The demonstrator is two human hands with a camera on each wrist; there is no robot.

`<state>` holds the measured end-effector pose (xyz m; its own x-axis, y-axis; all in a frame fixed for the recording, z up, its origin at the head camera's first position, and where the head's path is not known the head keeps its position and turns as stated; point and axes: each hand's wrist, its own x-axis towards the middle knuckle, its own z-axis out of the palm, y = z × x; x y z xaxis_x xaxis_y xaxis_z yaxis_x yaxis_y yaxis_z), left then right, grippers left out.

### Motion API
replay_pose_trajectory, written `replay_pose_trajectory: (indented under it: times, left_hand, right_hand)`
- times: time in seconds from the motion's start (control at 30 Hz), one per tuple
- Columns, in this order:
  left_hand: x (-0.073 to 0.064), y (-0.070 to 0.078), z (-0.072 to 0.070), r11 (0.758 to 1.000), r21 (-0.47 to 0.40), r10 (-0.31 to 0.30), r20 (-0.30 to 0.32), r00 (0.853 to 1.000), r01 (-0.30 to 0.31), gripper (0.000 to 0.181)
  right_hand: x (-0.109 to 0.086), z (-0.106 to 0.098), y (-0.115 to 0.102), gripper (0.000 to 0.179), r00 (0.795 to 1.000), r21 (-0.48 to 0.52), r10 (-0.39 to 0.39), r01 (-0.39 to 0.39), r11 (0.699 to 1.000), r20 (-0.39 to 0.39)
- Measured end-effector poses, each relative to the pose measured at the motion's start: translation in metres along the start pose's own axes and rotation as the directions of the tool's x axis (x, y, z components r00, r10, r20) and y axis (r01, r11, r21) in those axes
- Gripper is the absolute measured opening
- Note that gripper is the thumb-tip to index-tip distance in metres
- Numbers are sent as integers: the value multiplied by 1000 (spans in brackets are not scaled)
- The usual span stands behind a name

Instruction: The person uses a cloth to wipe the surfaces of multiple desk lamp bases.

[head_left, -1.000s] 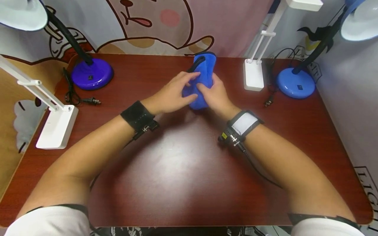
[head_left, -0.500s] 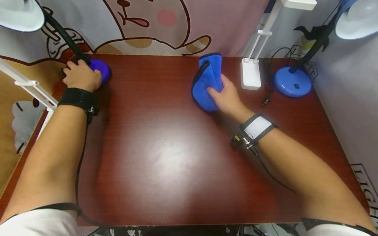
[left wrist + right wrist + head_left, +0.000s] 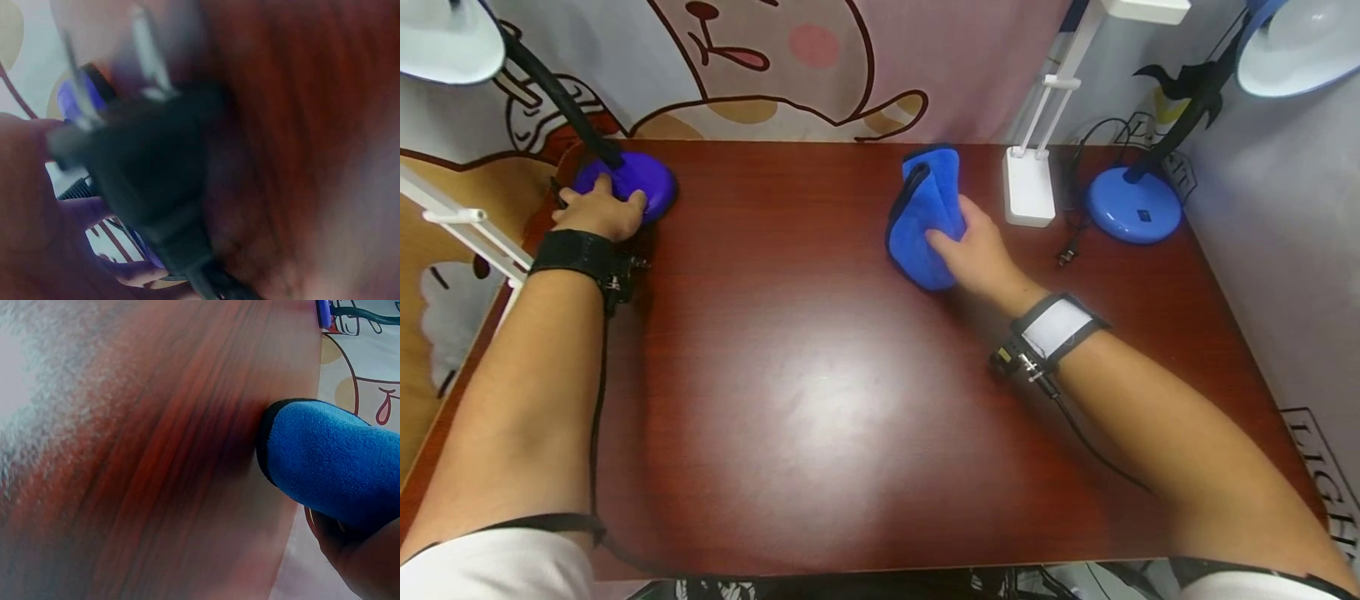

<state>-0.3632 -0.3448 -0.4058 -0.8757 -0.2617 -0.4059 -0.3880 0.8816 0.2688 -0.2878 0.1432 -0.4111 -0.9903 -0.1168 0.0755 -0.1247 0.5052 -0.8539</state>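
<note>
My right hand (image 3: 982, 254) pinches a folded blue cleaning cloth (image 3: 928, 229) with black edging, thumb on top, near the back middle of the table. In the right wrist view the fluffy cloth (image 3: 337, 459) sticks out past the thumb. At the back left, my left hand (image 3: 598, 215) grips the round base of a purple desk lamp (image 3: 651, 182) with its fingers and thumb spread around the near side. In the left wrist view a black power plug (image 3: 147, 165) blocks much of the hand (image 3: 31, 219), with bits of purple behind.
A white folding lamp (image 3: 1030, 187) and a blue desk lamp (image 3: 1133, 207) with its plug (image 3: 1066, 257) stand at the back right. Another white lamp (image 3: 460, 217) is at the left edge, partly hidden by the left arm. Walls border the glossy brown table (image 3: 820, 400).
My left hand has left the cloth and gone left to the purple lamp, then lower on its base. The right hand keeps the cloth, which has spread out somewhat.
</note>
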Motion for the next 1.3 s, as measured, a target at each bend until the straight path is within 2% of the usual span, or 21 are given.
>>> replay_pose_trajectory:
  times: [0.13, 0.3, 0.4, 0.5, 0.6, 0.7, 0.77, 0.87, 0.97, 1.0, 1.03, 1.07, 1.2, 1.27, 1.3]
  left_hand:
    - [-1, 19, 12, 997, 59, 43, -32, 999, -41, 87]
    - [-13, 56, 35, 977, 177, 132, -66, 989, -118, 89]
    - [-26, 83, 50, 946, 262, 212, -61, 975, -189, 89]
    - [-46, 113, 65, 890, 351, 322, -27, 947, -292, 89]
    - [-68, 140, 82, 816, 422, 429, 13, 903, -394, 88]
    - [-93, 162, 101, 728, 481, 538, 41, 842, -488, 86]
    - [-110, 173, 113, 670, 514, 602, 45, 797, -535, 84]
    - [-132, 184, 130, 576, 566, 695, 39, 718, -589, 83]
    - [-146, 190, 140, 513, 586, 766, 16, 642, -627, 82]
    - [-149, 190, 141, 502, 581, 780, 15, 626, -640, 81]
    - [-149, 191, 141, 502, 569, 787, 13, 617, -652, 79]
    - [-149, 191, 139, 511, 549, 789, 6, 615, -661, 75]
    - [-131, 190, 124, 589, 424, 760, -3, 650, -688, 60]
    - [-116, 189, 117, 615, 333, 758, 0, 652, -715, 57]
    - [-108, 189, 115, 611, 291, 766, 15, 642, -736, 59]
  right_hand:
    - [-1, -1, 1, 49, 1000, -8, 15, -15, 1000, 17]
    - [-3, -1, 1, 48, 1000, -42, 4, -4, 999, 8]
    - [-4, 0, 1, 48, 1000, -56, -11, 12, 998, 7]
    - [-6, -1, 1, 49, 1000, -73, -19, 20, 997, 16]
    - [-8, -4, 1, 50, 999, -105, -45, 46, 993, 16]
    - [-9, -8, 2, 51, 995, -155, -102, 99, 983, -12]
    - [-9, -11, 2, 52, 989, -204, -143, 132, 970, -37]
    - [-10, -15, 3, 54, 981, -298, -185, 158, 941, -63]
    - [-13, -18, 5, 57, 977, -413, -209, 171, 895, -49]
    - [-15, -19, 5, 59, 975, -455, -220, 181, 872, -35]
    - [-17, -20, 5, 61, 974, -498, -228, 190, 846, -16]
    - [-20, -21, 4, 64, 973, -540, -233, 199, 818, 5]
    - [-37, -19, 2, 72, 963, -684, -254, 249, 686, 96]
    - [-44, -14, 1, 73, 955, -733, -262, 279, 621, 141]
    - [-47, -10, 0, 73, 949, -749, -269, 296, 593, 162]
